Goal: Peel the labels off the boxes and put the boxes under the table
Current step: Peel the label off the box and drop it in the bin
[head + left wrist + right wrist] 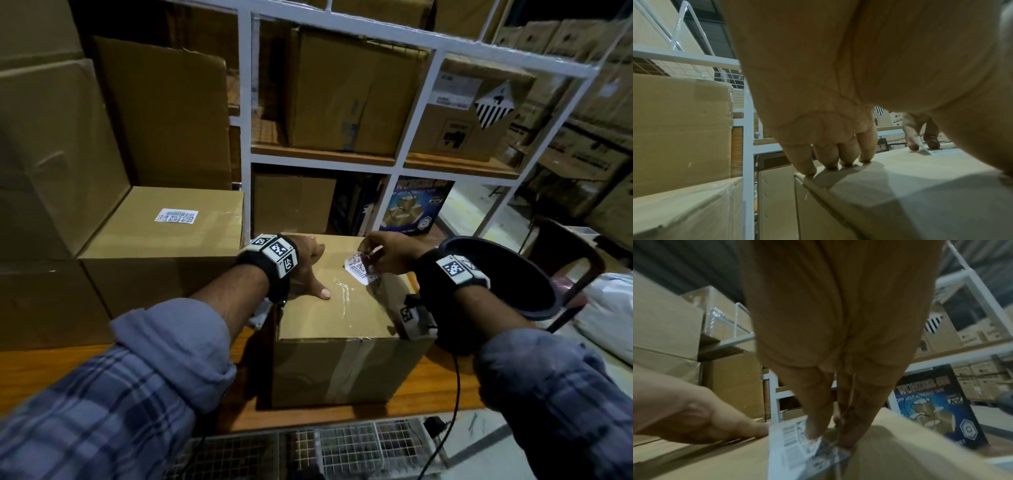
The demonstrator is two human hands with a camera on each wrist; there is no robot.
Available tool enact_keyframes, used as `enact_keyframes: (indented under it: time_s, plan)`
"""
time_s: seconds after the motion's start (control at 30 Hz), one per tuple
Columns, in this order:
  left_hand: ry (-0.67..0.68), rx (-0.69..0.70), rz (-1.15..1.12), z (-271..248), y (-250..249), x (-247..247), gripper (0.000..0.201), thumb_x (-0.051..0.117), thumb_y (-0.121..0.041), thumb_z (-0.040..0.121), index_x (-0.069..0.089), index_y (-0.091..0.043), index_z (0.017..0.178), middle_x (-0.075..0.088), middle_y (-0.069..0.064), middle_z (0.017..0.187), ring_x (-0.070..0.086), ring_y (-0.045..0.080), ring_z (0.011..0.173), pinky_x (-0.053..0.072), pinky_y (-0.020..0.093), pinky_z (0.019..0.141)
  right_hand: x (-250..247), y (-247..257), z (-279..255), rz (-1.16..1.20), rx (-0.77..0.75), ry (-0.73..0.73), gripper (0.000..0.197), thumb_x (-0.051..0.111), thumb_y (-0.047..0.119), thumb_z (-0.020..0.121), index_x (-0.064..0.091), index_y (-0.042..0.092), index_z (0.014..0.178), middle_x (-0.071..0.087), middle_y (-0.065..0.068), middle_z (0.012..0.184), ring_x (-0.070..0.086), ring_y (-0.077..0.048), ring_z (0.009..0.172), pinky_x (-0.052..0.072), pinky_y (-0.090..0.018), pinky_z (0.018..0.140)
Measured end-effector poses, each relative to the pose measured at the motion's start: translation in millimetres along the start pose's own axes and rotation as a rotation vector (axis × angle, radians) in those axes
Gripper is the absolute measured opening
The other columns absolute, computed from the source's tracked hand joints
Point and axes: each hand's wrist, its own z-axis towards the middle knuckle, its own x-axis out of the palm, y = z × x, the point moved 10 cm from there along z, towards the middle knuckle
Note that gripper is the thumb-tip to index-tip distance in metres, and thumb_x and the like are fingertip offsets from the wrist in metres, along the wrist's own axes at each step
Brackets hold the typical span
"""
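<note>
Stockroom shelving behind wooden table [51,370]; box [342,329] sits on it. Your left hand [308,267] presses box top, fingers flat. Right hand [387,253] pinches half-lifted label [359,269]. Peel low, slow, toward yourself; brace firmly.

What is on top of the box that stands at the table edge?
On the box the left hand rests flat, and the right hand pinches a white label, partly lifted. Clear tape runs along the top. Whatever lies beneath the hands is hidden.
</note>
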Motion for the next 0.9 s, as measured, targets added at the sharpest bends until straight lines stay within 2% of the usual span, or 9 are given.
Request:
enact_keyframes:
  time_s: [0.1,0.2,0.27,0.4,0.47,0.53,0.63,0.73,0.9]
  plan:
    - [-0.016,0.008,0.015,1.4,-1.1,-1.4,0.120,0.074,-0.086,0.059,0.031,-0.035,0.159,0.028,-0.009,0.168,0.036,0.026,0.150,0.036,0.051,0.119,2.5,0.4,-0.3,-0.024,-0.040,0.083,0.059,0.081,0.003,0.085,0.058,0.029,0.133,0.062,-0.001,0.132,0.065,-0.020,0.114,0.059,-0.041,0.097]
    - [0.001,-0.013,0.039,3.7,-3.5,-2.1,0.117,0.078,-0.083,0.059,0.036,-0.032,0.156,0.037,-0.004,0.164,0.043,0.028,0.145,0.041,0.051,0.115,1.4,3.9,3.1,-0.085,-0.058,0.035,0.091,0.082,0.007,0.085,0.035,0.030,0.160,0.062,0.000,0.136,0.065,-0.020,0.116,0.058,-0.034,0.095]
    - [-0.006,-0.031,0.089,6.4,-7.2,-5.2,0.115,0.078,-0.085,0.055,0.043,-0.031,0.151,0.047,-0.002,0.156,0.050,0.028,0.137,0.047,0.050,0.109,0.0,9.3,4.9,-0.149,-0.074,-0.026,0.091,0.079,0.012,0.089,0.029,0.030,0.163,0.065,-0.001,0.135,0.066,-0.021,0.117,0.057,-0.035,0.097]
    - [0.014,-0.057,0.171,12.3,-16.0,-12.1,0.101,0.081,-0.085,0.046,0.060,-0.023,0.123,0.064,0.001,0.128,0.064,0.027,0.111,0.056,0.047,0.096,-3.3,19.5,10.0,-0.239,-0.152,-0.135,0.043,0.078,0.022,0.091,0.070,0.031,0.132,0.073,0.000,0.121,0.065,-0.014,0.095,0.053,-0.028,0.082]
    - [0.047,-0.082,0.168,15.5,-16.4,-12.5,0.080,0.087,-0.078,0.048,0.056,-0.024,0.097,0.067,0.001,0.109,0.066,0.025,0.096,0.059,0.045,0.088,-5.0,24.3,10.0,-0.251,-0.183,-0.177,0.030,0.081,0.022,0.088,0.077,0.031,0.116,0.074,0.002,0.114,0.063,-0.011,0.090,0.053,-0.026,0.078]
    - [0.053,-0.094,0.157,19.2,-17.0,-12.5,0.077,0.089,-0.077,0.044,0.054,-0.025,0.090,0.066,-0.001,0.103,0.065,0.023,0.091,0.059,0.043,0.084,-8.2,26.8,8.8,-0.242,-0.197,-0.215,0.019,0.082,0.021,0.087,0.080,0.029,0.105,0.075,0.005,0.107,0.064,-0.011,0.089,0.054,-0.026,0.075]
    - [0.056,-0.087,0.125,20.6,-17.5,-11.5,0.072,0.091,-0.074,0.044,0.059,-0.027,0.088,0.065,-0.006,0.098,0.062,0.017,0.084,0.058,0.038,0.080,-11.8,26.4,8.0,-0.218,-0.188,-0.248,0.010,0.083,0.019,0.087,0.078,0.028,0.089,0.074,0.006,0.098,0.068,-0.013,0.089,0.053,-0.026,0.072]
    - [0.078,-0.086,0.092,20.3,-17.2,-10.1,0.065,0.093,-0.068,0.051,0.058,-0.030,0.090,0.063,-0.007,0.103,0.061,0.017,0.087,0.055,0.037,0.081,-11.2,23.0,10.6,-0.192,-0.177,-0.244,0.019,0.084,0.019,0.086,0.070,0.031,0.080,0.075,0.004,0.097,0.067,-0.012,0.087,0.053,-0.025,0.072]
    - [0.083,-0.095,0.068,18.5,-16.4,-6.0,0.071,0.094,-0.065,0.055,0.063,-0.029,0.108,0.063,-0.005,0.119,0.062,0.022,0.102,0.056,0.043,0.089,-7.2,23.3,12.2,-0.169,-0.182,-0.222,0.008,0.079,0.019,0.091,0.075,0.022,0.097,0.072,0.000,0.106,0.062,-0.013,0.087,0.049,-0.024,0.069]
